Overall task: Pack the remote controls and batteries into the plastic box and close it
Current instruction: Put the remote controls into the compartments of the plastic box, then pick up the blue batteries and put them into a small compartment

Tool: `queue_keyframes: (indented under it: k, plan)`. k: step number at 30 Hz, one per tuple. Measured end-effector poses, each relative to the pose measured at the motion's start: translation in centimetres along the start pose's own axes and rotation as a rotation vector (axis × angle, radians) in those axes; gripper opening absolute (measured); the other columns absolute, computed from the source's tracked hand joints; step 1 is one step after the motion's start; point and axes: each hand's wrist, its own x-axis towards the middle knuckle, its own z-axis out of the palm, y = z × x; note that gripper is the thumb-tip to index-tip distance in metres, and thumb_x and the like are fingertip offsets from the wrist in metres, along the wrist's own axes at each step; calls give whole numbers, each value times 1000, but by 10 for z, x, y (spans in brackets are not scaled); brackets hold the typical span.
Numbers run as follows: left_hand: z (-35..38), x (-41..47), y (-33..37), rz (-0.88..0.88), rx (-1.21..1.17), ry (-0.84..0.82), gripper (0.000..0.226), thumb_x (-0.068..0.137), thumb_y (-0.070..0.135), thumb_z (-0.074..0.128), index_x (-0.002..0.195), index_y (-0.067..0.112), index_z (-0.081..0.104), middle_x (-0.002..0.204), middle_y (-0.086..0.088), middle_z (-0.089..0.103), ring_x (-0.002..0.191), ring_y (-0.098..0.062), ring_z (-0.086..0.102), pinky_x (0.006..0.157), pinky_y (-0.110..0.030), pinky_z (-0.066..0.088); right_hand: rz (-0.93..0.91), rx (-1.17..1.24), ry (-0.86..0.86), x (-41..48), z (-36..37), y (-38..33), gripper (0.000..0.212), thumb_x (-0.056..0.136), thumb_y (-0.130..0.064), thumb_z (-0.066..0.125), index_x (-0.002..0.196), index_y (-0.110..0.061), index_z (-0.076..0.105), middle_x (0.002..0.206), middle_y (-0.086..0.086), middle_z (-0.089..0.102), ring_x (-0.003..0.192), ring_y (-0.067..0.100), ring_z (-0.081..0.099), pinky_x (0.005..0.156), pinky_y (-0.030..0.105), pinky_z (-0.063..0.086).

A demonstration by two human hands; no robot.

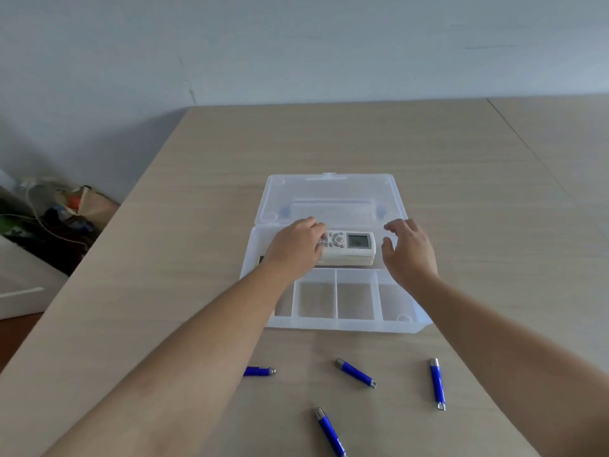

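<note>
A clear plastic box (pixel 342 324) lies on the table, its lid (pixel 331 196) folded back flat behind it. A white remote control (pixel 354 247) with a small screen lies in the long rear compartment. My left hand (pixel 296 247) rests on the remote's left half, fingers over the buttons. My right hand (pixel 408 250) hovers just right of the remote, fingers apart, holding nothing. A dark object peeks out under my left wrist (pixel 262 259). The small front compartments hold nothing. Several blue batteries lie in front of the box, such as battery (pixel 356 373), battery (pixel 437 384) and battery (pixel 329 432).
The wooden table (pixel 197 225) ends at a left edge; beyond it on the floor are bags and cables (pixel 56 219) and a white board (pixel 19 285). A grey wall stands behind the table. A seam in the tabletop runs at the right.
</note>
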Motion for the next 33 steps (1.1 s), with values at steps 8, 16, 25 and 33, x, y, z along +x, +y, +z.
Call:
queue_keyframes:
  k: [8, 16, 25, 33]
  plan:
    - [-4, -117, -21, 104, 138, 169, 17, 64, 22, 44, 58, 14, 57, 42, 2, 53, 34, -23, 50, 36, -18, 28, -368, 113, -296, -102, 15, -51, 12, 79, -9, 53, 84, -10, 63, 46, -11, 42, 49, 14, 43, 59, 30, 43]
    - [31, -202, -32, -186, 144, -388, 38, 79, 41, 59, 107, 16, 57, 109, 0, 56, 98, -24, 59, 75, -31, 46, -334, -345, -897, -178, 55, -40, 33, 73, -48, 65, 66, -24, 44, 84, -2, 56, 84, 19, 53, 69, 30, 47]
    - [42, -225, -29, -330, -52, -406, 19, 92, 26, 54, 107, 14, 58, 113, -1, 58, 99, -23, 56, 72, -29, 37, -335, -472, -889, -196, 63, -35, 21, 83, -31, 51, 74, -12, 48, 77, 4, 52, 72, 19, 46, 62, 29, 44]
    - [-16, -191, -22, -425, -373, -110, 14, 88, 21, 61, 98, 11, 63, 86, 2, 63, 75, -19, 56, 76, -31, 49, -152, 81, -483, -147, 13, -55, 18, 83, -25, 64, 70, -22, 53, 64, -4, 59, 70, 20, 55, 63, 28, 46]
